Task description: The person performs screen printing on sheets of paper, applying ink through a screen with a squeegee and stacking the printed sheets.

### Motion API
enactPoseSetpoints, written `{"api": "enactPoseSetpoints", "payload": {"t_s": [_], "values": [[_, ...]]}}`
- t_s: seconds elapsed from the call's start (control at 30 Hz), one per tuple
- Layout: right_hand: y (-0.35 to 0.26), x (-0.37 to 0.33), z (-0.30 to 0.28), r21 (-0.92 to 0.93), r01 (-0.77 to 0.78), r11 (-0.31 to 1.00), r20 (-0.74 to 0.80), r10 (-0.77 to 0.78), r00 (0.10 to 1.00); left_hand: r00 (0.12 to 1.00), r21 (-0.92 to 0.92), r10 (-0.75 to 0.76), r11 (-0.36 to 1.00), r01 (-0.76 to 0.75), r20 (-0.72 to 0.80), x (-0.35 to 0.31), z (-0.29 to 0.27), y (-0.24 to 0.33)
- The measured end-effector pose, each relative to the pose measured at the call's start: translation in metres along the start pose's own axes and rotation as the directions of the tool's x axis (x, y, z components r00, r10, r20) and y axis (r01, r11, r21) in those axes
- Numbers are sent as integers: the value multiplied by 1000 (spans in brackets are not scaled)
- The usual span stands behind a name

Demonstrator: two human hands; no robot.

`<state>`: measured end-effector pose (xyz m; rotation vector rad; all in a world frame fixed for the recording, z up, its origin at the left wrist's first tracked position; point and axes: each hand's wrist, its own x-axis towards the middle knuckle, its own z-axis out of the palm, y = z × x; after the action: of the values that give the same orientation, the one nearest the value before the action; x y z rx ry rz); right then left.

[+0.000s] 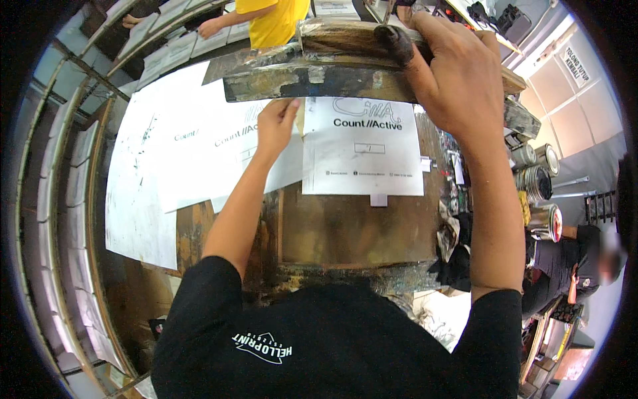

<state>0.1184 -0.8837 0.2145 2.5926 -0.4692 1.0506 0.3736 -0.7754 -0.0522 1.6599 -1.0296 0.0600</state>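
Note:
My right hand [458,73] is wrapped over the top of a worn, ink-stained wooden frame [319,83], which is tilted up at the far side of the work board. Dark ink covers that hand's thumb. Under the frame's near edge lies a white printed sheet [362,149] with black lettering and a small box. My left hand [276,126] is at this sheet's upper left side, fingers pinched together; what is between them is hidden. Beneath the left wrist, another printed sheet [229,149] lies slanted over more white paper [136,206].
The brown work board [359,229] carries small pale tabs [379,200] by the sheet. Paint cans [546,223] and stained rags [448,233] line the right. Racks of sheets [80,186] rise at left. A person in yellow [279,20] stands beyond; another in black [561,259] is at right.

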Motion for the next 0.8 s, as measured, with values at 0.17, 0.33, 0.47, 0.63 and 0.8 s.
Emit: {"api": "enactPoseSetpoints", "payload": {"t_s": [0.17,0.33,0.47,0.63,0.8], "values": [[-11,35,-3,180,-178,967,105,161,981,902,609,424,694,-384,85,74,49,-73],[9,17,-1,54,-15,998,42,12,999,976,557,216,806,-198,33,52,82,-49],[10,15,6,59,25,998,12,-26,1000,998,347,58,937,-42,-37,18,16,-20],[7,3,10,18,29,999,-37,-29,999,949,499,-69,837,223,-308,-73,-128,-14],[8,-13,9,-59,-8,998,16,9,1000,865,532,-105,751,392,-490,-123,-233,-28]]}}
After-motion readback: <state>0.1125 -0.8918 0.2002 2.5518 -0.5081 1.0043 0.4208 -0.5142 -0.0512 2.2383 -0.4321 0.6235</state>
